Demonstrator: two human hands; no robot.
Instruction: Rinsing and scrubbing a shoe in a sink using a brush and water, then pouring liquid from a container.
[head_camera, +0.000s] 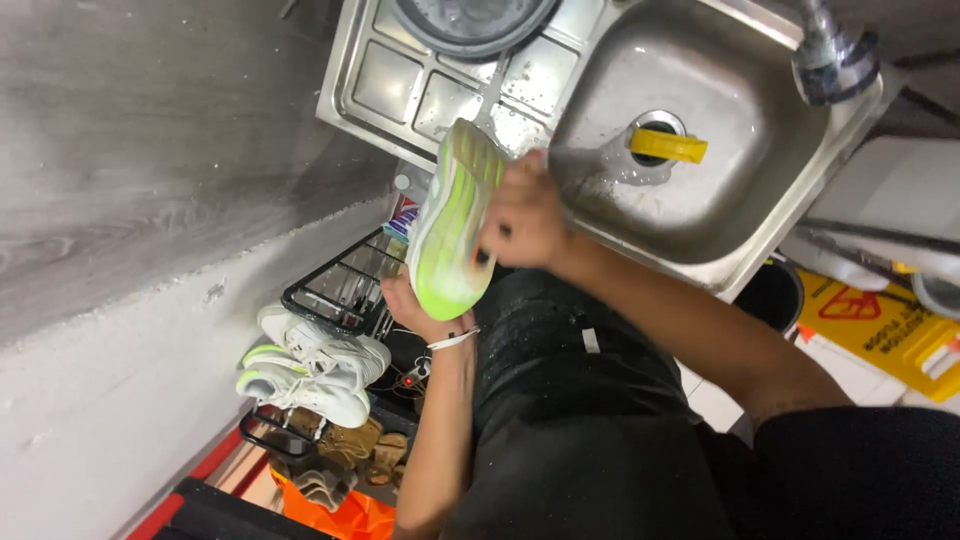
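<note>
A white sports shoe with a lime-green sole (450, 225) is held sole-up over the edge of a steel sink (745, 215). My left hand (410, 305), with a white band on its wrist, grips the shoe from below at its near end. My right hand (525, 215) is curled against the side and sole of the shoe. A small orange and dark bit shows under its fingers; I cannot tell what it is. The sink basin is wet, and a yellow piece (668, 145) lies across its drain.
A tap (835, 55) hangs over the sink at top right, and a round dark pan (470, 22) sits on the ribbed draining board. To the left a black wire rack (335, 295) carries white shoes (315, 365) and tan ones below. A yellow floor sign (885, 325) lies at right.
</note>
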